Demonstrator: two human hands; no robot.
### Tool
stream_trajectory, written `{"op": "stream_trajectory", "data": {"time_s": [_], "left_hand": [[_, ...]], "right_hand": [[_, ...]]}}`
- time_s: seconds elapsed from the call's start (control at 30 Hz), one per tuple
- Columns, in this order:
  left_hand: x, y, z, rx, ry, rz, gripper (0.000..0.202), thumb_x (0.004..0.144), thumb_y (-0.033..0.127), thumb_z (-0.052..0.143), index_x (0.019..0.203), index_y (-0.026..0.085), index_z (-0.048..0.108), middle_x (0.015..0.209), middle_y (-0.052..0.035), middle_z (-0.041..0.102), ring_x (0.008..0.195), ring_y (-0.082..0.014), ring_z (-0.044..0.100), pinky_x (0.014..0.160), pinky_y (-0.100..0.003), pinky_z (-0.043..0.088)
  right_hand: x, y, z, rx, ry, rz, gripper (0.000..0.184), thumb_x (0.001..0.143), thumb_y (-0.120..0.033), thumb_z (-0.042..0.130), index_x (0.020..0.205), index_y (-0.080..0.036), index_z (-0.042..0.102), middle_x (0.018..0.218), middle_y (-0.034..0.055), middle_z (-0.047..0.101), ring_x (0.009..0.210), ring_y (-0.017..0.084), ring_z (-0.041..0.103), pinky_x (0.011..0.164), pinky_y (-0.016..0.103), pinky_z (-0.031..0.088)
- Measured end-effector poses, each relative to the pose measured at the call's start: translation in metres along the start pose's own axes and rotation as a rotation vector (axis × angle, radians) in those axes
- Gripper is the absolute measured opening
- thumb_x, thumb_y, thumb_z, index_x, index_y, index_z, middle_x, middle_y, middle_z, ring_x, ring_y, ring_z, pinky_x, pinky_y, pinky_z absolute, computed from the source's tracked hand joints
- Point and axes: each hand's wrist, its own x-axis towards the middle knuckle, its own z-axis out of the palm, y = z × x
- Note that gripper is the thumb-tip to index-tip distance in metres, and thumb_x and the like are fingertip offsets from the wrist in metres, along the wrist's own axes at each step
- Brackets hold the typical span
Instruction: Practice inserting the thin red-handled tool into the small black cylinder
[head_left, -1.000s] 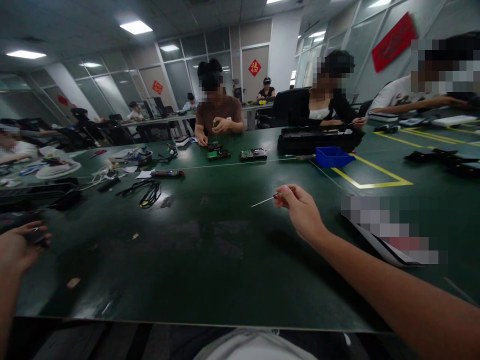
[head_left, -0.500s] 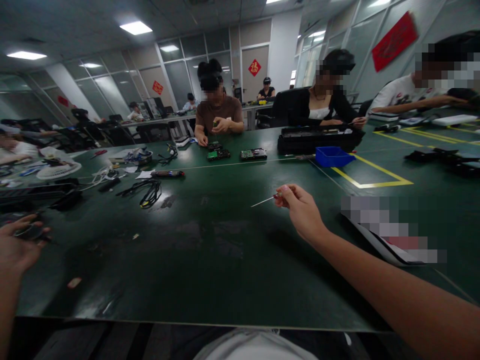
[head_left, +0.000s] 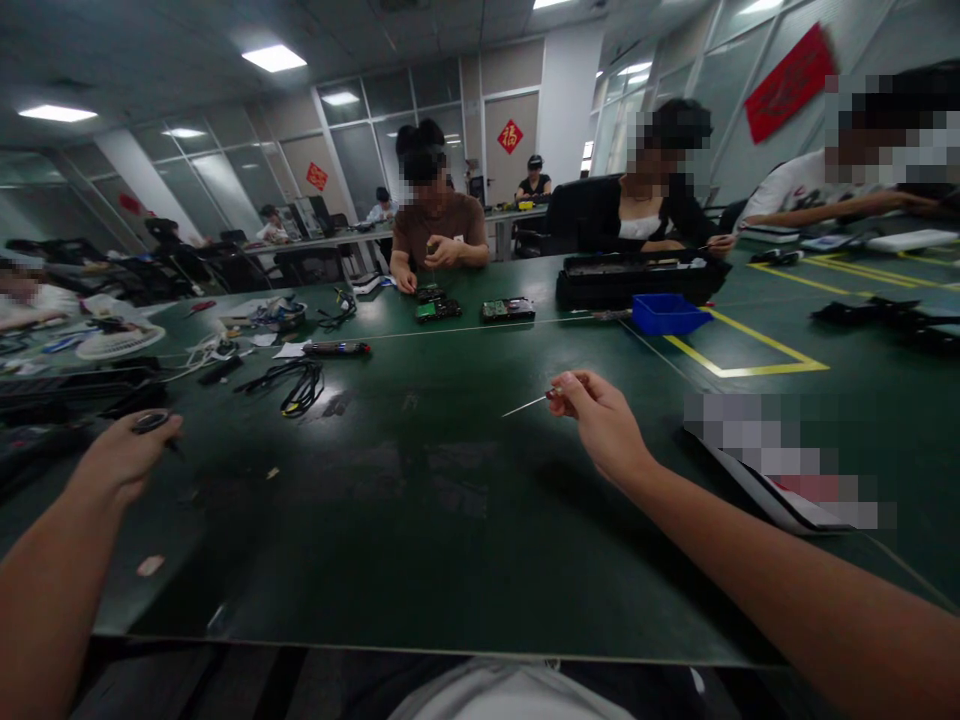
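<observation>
My right hand (head_left: 600, 415) is raised over the middle of the green table (head_left: 450, 570). Its fingers pinch the handle of a screwdriver (head_left: 525, 406), whose thin metal shaft points left and slightly down. Over the left part of the table is my left hand (head_left: 120, 455), closed round a small dark object (head_left: 152, 422) with a rounded top and a thin dark part sticking out below. The fingers cover most of it, so its kind is unclear. Beyond this hand lies a bundle of black cable (head_left: 289, 385).
Across the table a person (head_left: 439, 225) works on green circuit boards (head_left: 439, 310). A blue bin (head_left: 670, 314) stands before a long black casing (head_left: 641, 280). A blurred-out booklet (head_left: 780, 470) lies by my right forearm. A white fan-like grille (head_left: 120, 340) is at the left.
My left hand has moved right and in from the left edge, carrying the dark object. My right hand and the screwdriver have stayed almost still.
</observation>
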Motion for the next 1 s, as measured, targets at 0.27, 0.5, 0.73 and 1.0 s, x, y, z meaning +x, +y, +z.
{"op": "stream_trajectory", "data": {"time_s": [0.27,0.5,0.73,1.0], "left_hand": [[-0.053,0.068,0.09,-0.07,-0.504,0.25,0.039,0.077,0.047,0.073,0.092,0.012,0.065,0.085,-0.0036,0.069,0.087,-0.021,0.06,0.082,-0.031,0.044],[-0.144,0.138,0.169,-0.205,-0.878,0.474,0.036,0.078,0.041,0.071,0.104,0.019,0.062,0.107,-0.0081,0.07,0.103,-0.0248,0.064,0.093,-0.039,0.046],[-0.206,0.157,0.205,-0.06,-0.889,0.722,0.024,0.083,0.03,0.069,0.107,0.024,0.067,0.11,-0.008,0.07,0.102,-0.0274,0.064,0.09,-0.043,0.046],[-0.217,0.141,0.216,-0.113,-0.785,0.758,0.028,0.085,0.027,0.069,0.113,0.024,0.066,0.116,-0.0085,0.068,0.107,-0.0274,0.062,0.094,-0.044,0.046]], "right_hand": [[-0.005,-0.009,-0.001,-0.057,-0.103,0.015,0.035,0.092,-0.053,0.057,0.085,-0.02,0.067,0.073,0.0018,0.063,0.067,0.017,0.058,0.067,0.034,0.047],[-0.008,-0.015,-0.001,-0.058,-0.132,0.011,0.04,0.089,-0.058,0.06,0.077,-0.021,0.066,0.064,-0.0003,0.061,0.061,0.016,0.057,0.063,0.033,0.045],[-0.006,-0.014,-0.001,0.112,-0.072,0.066,0.034,0.087,-0.054,0.063,0.08,-0.021,0.068,0.07,0.0015,0.063,0.063,0.016,0.058,0.062,0.032,0.047],[-0.005,-0.009,0.003,0.138,-0.031,0.053,0.031,0.085,-0.053,0.067,0.088,-0.022,0.07,0.082,0.0042,0.069,0.074,0.018,0.063,0.073,0.037,0.054]]}}
